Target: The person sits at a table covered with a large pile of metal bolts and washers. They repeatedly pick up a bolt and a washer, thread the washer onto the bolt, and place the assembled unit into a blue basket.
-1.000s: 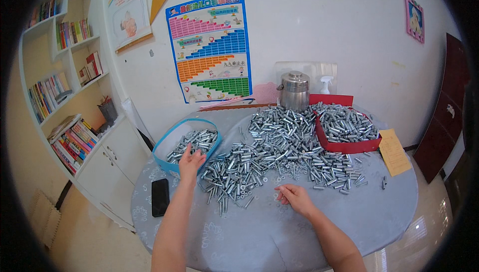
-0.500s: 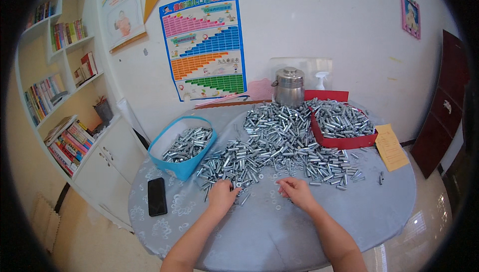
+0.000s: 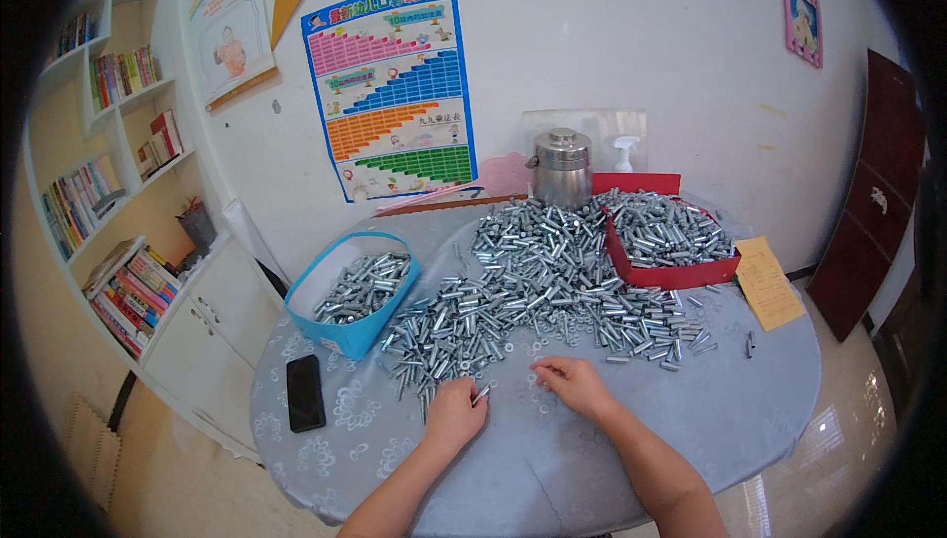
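My left hand (image 3: pixel 457 412) is closed at the near edge of the metal pile, with a silver bolt (image 3: pixel 480 396) sticking out between thumb and fingers. To its right, my right hand (image 3: pixel 574 386) hovers low over the cloth with thumb and fingertips pinched together. Whatever those fingertips hold is too small to name. A large heap of silver bolts and tube-like sleeves (image 3: pixel 533 282) spreads in front of both hands. Small flat washers (image 3: pixel 508 347) lie loose along its near edge.
A blue bin (image 3: pixel 340 334) of metal pieces stands left, a red box (image 3: pixel 681 276) of them right. Near the rims lie a black phone (image 3: pixel 306 394) and a yellow paper (image 3: pixel 769 286). Behind the heap stand a steel pot (image 3: pixel 561 171) and a white spray bottle (image 3: pixel 624 153).
My left hand has moved slightly right and nearer to me, taking up a bolt that lay on the cloth. My right hand stays pinched, a little further left. The whole view has shifted slightly.
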### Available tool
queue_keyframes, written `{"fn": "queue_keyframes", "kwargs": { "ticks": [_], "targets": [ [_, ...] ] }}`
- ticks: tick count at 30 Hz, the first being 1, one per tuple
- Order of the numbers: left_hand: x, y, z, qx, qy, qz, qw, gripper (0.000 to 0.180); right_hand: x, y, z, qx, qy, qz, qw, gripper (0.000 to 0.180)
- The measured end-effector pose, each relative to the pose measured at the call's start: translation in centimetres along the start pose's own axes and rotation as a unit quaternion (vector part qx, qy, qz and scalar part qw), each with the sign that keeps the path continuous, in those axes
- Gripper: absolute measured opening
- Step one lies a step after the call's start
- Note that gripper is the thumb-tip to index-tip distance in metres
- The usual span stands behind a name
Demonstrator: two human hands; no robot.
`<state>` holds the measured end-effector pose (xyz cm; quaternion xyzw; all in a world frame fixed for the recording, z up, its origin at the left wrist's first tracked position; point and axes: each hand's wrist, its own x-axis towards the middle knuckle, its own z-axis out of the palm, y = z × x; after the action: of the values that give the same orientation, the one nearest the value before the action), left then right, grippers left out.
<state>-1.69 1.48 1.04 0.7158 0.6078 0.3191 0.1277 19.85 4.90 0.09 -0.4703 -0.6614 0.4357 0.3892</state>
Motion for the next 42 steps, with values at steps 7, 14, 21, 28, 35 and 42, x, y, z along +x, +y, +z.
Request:
{"fn": "queue_keyframes", "kwargs": {
  "ticks": [7, 14, 21, 28, 35, 42],
  "targets": [
    [0.0, -0.1, 0.9, -0.061, 0.017, -0.031, 0.998, 0.012, -0.2, -0.4, 0.2, -0.006, -0.025, 0.007, 1.000, 0.023],
    [-0.5, 0.4, 1.7, -0.485, 0.007, -0.136, 0.864, 0.018, -0.2, -0.9, 1.5, 0.078, -0.076, 0.051, 0.993, 0.027],
    [-1.2, 1.1, 3.2, -0.513, -0.023, -0.084, 0.854, 0.019, -0.5, -0.6, 2.6, 0.178, -0.066, 0.052, 0.980, 0.026],
    [-1.4, 0.7, 2.4, -0.405, 0.030, -0.085, 0.910, 0.017, -0.4, -1.3, 1.8, 0.161, -0.033, 0.023, 0.986, 0.021],
    [-1.4, 0.6, 2.2, -0.323, 0.017, -0.059, 0.945, 0.016, -0.7, -2.6, 1.3, -0.080, -0.023, -0.134, 0.987, 0.019],
    [-1.8, 0.9, 2.9, -0.311, 0.004, -0.037, 0.950, 0.016, -1.6, -5.0, 2.1, -0.182, -0.007, -0.196, 0.963, 0.031]
  ]
}}
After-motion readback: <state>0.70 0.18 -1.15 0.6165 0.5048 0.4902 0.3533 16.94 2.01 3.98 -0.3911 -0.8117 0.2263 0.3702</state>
